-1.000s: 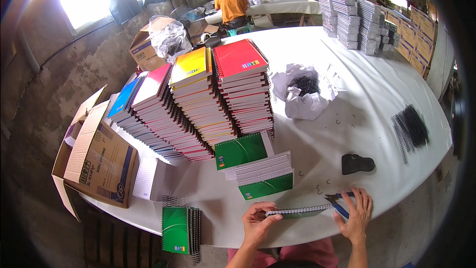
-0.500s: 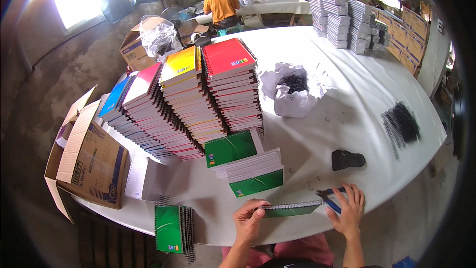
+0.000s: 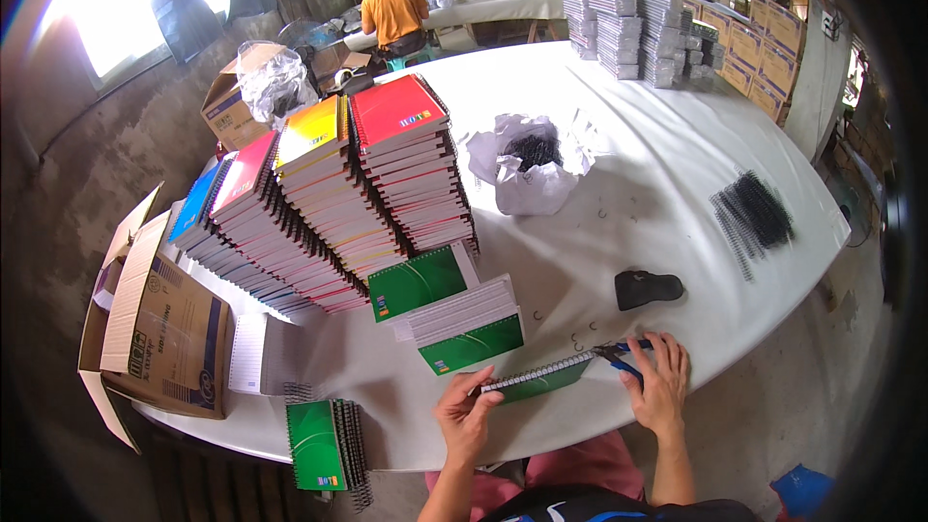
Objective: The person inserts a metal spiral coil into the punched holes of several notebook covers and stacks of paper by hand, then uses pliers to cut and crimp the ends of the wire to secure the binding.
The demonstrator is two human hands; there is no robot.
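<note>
My left hand (image 3: 464,416) grips one end of a green spiral notebook (image 3: 541,385), standing on its edge with the wire coil along the top. My right hand (image 3: 663,385) is closed around blue-handled pliers (image 3: 628,367). Their jaws meet the coil at the notebook's right end; whether they bite the wire is too small to tell. Just beyond lie green-covered notebooks (image 3: 472,345) with white pages fanned out. Small cut wire bits (image 3: 577,339) are scattered by the pliers. At the table's near edge sits a stack of green spiral notebooks (image 3: 316,445).
Tall stacks of red (image 3: 401,111), yellow (image 3: 309,132), pink and blue notebooks rise at left, beside an open carton (image 3: 179,329). A white bag of black coils (image 3: 532,184), a black object (image 3: 649,290) and a coil pile (image 3: 752,224) lie rightward. A person (image 3: 393,14) sits far off.
The view has shifted, so the table's contents sit further left. The notebook's right end has tilted up, and the plier jaws have come onto the coil's end. Both hands keep their grip.
</note>
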